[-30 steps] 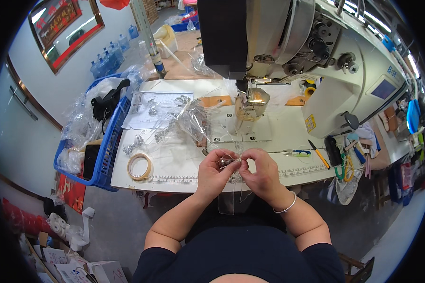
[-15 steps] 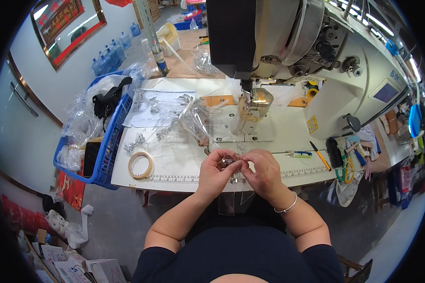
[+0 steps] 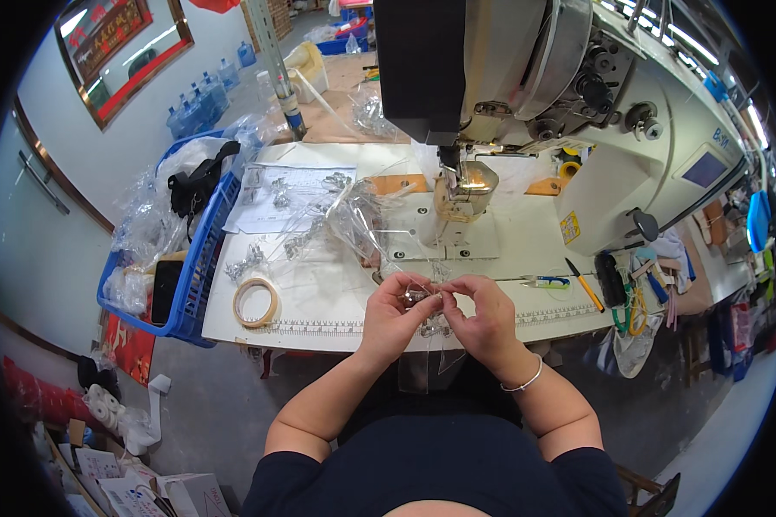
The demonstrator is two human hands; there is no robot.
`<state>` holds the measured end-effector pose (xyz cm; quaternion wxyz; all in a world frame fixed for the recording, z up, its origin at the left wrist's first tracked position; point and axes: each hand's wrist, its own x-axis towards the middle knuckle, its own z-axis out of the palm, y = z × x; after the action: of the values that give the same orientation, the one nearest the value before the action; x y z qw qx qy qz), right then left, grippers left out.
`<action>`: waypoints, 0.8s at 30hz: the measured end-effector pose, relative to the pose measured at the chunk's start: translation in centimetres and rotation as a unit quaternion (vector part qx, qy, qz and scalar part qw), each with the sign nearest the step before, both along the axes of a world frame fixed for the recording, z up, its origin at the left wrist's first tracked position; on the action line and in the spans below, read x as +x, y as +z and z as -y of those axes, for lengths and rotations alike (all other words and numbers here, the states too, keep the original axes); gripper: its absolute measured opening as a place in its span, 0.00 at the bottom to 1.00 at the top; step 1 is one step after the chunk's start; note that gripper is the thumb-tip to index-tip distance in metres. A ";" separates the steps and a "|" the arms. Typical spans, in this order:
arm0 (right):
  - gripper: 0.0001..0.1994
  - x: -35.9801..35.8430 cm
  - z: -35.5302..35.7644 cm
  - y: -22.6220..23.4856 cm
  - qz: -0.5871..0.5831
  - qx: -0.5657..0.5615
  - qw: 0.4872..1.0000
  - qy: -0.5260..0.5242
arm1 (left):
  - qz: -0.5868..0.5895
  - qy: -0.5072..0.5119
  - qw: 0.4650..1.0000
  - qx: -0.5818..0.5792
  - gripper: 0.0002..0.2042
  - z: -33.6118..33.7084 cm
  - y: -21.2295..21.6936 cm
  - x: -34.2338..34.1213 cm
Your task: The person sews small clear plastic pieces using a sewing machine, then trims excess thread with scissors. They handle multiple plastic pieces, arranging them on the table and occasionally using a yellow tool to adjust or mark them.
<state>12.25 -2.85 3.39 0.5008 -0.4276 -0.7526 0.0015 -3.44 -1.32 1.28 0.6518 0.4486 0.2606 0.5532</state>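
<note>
Close together at the front edge of the white sewing table, my left hand (image 3: 392,317) and my right hand (image 3: 485,320) both have their fingertips pinched. Shiny silver metal fittings (image 3: 416,297) on clear plastic strips sit in the left fingers, their exact kind too small to tell. The right thumb and forefinger pinch a thin part of the same bundle; the fingers partly hide it. A clear plastic strip (image 3: 414,372) hangs below the hands over the edge. Just beyond lies a heap of clear strips with silver fittings (image 3: 353,215).
A sewing machine (image 3: 526,77) stands over the table ahead. To the left are a tape roll (image 3: 256,302), a paper sheet (image 3: 263,215) and a blue basket (image 3: 200,267) with plastic bags and a phone. Thread snips (image 3: 547,282) and an orange pen (image 3: 586,286) lie right.
The fingers have shifted very slightly around the silver fittings, and the right wrist has turned a little. The rest of the table stays as it was.
</note>
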 end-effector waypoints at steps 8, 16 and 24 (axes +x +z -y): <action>0.14 0.3 -0.2 -0.7 -0.125 -0.052 0.989 0.057 | -0.014 -0.013 1.000 -0.006 0.12 0.3 0.3 0.0; 0.14 0.3 0.5 0.0 -0.024 -0.023 0.999 0.018 | -0.038 0.003 0.999 0.018 0.11 0.3 0.2 0.2; 0.12 1.9 -1.4 -0.8 -0.411 -0.212 0.886 0.021 | 0.077 -0.122 0.989 -0.016 0.14 0.2 -0.2 -1.2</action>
<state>14.10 -1.48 2.62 0.6623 -0.4690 -0.4698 0.3473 -4.64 -1.48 1.07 0.7396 0.4221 0.1621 0.4985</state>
